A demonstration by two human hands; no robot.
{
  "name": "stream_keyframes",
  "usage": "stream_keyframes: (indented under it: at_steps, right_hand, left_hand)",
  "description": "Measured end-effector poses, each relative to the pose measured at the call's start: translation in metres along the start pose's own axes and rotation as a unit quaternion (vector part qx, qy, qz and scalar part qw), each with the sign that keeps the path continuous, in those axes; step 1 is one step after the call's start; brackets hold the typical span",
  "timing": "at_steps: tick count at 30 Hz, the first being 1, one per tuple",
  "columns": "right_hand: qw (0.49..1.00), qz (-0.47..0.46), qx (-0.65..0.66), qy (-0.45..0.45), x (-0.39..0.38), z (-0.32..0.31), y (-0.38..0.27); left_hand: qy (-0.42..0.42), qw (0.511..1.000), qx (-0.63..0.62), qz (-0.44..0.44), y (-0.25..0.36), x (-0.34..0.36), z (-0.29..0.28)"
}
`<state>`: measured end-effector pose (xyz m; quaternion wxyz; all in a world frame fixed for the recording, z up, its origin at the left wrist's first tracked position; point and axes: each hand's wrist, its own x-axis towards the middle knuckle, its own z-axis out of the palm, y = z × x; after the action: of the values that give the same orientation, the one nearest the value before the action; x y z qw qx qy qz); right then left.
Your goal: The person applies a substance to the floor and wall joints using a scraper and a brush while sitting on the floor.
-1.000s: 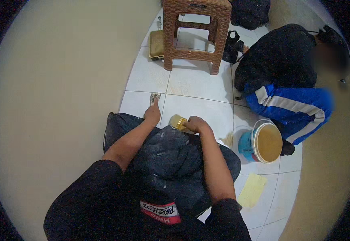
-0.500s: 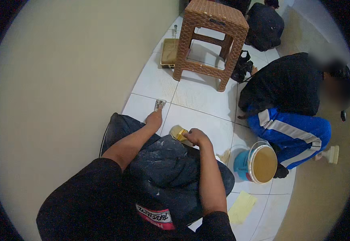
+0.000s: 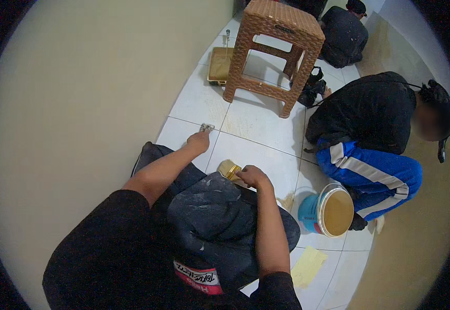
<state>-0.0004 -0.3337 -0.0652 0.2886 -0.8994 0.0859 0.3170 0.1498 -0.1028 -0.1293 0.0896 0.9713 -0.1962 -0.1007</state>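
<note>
My left hand reaches forward over the white tiles, its fingers closed on a small, flat, speckled grey piece at floor level; its exact kind does not show. In my right hand, in front of my knees, is a wide paintbrush with pale bristles and a yellow-gold band. Its bristles point left, low over the floor, and my fingers hide most of the handle. A blue bucket of tan paint stands to the right of my right knee.
A brown woven-pattern stool stands ahead, beside a paint tray and a black plastic bag. A co-worker crouches at right; another person sits farther back. The beige wall borders my left. A yellow sheet lies at lower right.
My left hand has shifted slightly, now covering more of the speckled piece. My right hand with the paintbrush has barely moved. The co-worker's brush no longer shows against the right wall.
</note>
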Motion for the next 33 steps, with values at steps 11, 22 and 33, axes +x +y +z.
stream_keyframes:
  at_steps: [11, 22, 33]
  right_hand:
    - [1.0, -0.01, -0.009, -0.004, -0.006, -0.002, -0.015]
    - [0.999, 0.027, 0.006, -0.022, -0.021, -0.014, -0.029]
    - [1.0, -0.02, -0.012, -0.002, -0.009, -0.002, -0.025]
  left_hand:
    - [-0.076, 0.997, 0.008, 0.013, -0.011, -0.008, -0.035]
    - [-0.053, 0.999, 0.0, 0.009, -0.01, 0.014, -0.032]
    - [-0.087, 0.996, 0.018, -0.023, -0.011, 0.019, -0.029]
